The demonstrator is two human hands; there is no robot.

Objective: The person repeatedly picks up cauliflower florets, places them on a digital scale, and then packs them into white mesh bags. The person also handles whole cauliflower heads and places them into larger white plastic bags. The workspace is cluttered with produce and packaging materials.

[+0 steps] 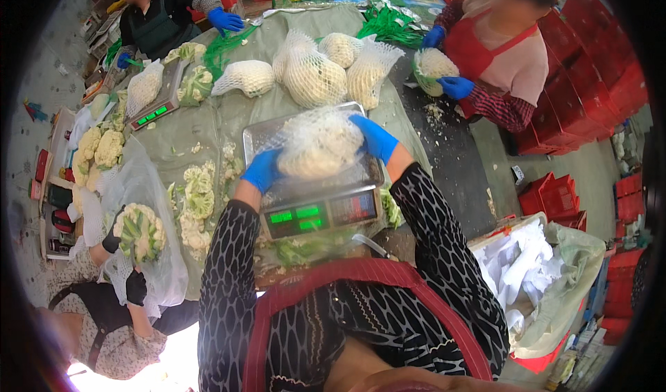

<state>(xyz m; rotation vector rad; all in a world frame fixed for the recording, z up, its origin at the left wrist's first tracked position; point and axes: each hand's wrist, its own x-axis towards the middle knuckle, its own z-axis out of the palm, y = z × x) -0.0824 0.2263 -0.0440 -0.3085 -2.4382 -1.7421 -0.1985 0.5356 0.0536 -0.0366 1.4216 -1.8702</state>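
Observation:
Both my hands, in blue gloves, hold a cauliflower in white foam netting over the metal pan of a digital scale. My left hand grips its left side and my right hand its upper right. The netting is blurred, and I cannot tell whether the cauliflower rests on the pan. Behind the scale stand several netted cauliflowers. Cauliflower pieces lie left of the scale. A knife lies at the table's near edge, close to the scale's lower right.
Co-workers stand at the far left, far right and near left, each handling cauliflower or netting. A second scale is at the left. Green net bags lie at the back. A lined bin of white netting and red crates are at the right.

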